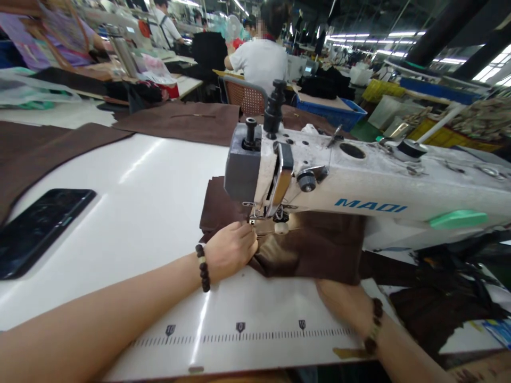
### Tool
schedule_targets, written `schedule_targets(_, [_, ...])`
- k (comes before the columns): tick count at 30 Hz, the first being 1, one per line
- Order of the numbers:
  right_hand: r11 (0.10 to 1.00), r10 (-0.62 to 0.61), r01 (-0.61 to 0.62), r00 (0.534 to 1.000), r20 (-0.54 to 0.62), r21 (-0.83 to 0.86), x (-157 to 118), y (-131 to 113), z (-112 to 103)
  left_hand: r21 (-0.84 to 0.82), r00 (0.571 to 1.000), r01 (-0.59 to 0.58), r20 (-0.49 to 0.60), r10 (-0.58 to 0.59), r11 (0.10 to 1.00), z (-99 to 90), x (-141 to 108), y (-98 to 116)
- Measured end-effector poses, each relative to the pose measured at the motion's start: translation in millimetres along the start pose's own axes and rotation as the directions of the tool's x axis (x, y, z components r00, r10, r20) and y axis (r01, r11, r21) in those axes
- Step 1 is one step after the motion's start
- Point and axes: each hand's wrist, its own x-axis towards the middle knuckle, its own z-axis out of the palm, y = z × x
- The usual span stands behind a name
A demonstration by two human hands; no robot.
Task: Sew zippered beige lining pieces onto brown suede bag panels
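Note:
A white sewing machine (359, 181) reaches in from the right, its needle area over brown fabric (319, 252) on the white table (167, 181). Right beside the presser foot, my left hand (231, 250) has its fingers curled together on the fabric's left part. My right hand (345, 303) lies at the fabric's lower right edge; its fingers are hidden under the cloth. Both wrists wear dark bead bracelets.
A black phone (43, 229) lies at the left. More brown fabric (179, 121) spans the table's back edge. Dark cloth pieces (431, 314) lie at the lower right. Behind the table, a person in white (259, 64) sits near a blue crate (331, 111).

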Motion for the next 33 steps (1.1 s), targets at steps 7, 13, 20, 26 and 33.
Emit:
schedule_targets(7, [0.884, -0.378, 0.318, 0.917, 0.126, 0.342, -37, -26, -72, 0.039, 0.999, 0.010, 0.048, -0.012, 0.999, 4.8, 1, 0])
schedule_targets(13, [0.952, -0.282, 0.284, 0.959, -0.036, 0.115, 52, -59, -47, -0.100, 0.934, 0.221, 0.309, -0.180, 0.970, -20.0, -8, 14])
schedule_targets(20, [0.951, -0.308, 0.309, 0.950, 0.044, -0.025, 52, -70, -3, -0.419, 0.874, 0.396, 0.445, -0.195, 0.817, -46.2, -8, 2])
schedule_targets(26, [0.963, -0.263, 0.263, 0.965, -0.009, 0.056, 41, -66, 13, -0.266, 0.879, 0.432, 0.338, -0.336, 0.862, -19.0, -15, 8])
schedule_targets(33, [0.964, -0.262, 0.261, 0.965, 0.004, 0.054, 40, -64, 20, -0.182, 0.918, 0.354, 0.256, -0.303, 0.917, -5.1, -20, 15])
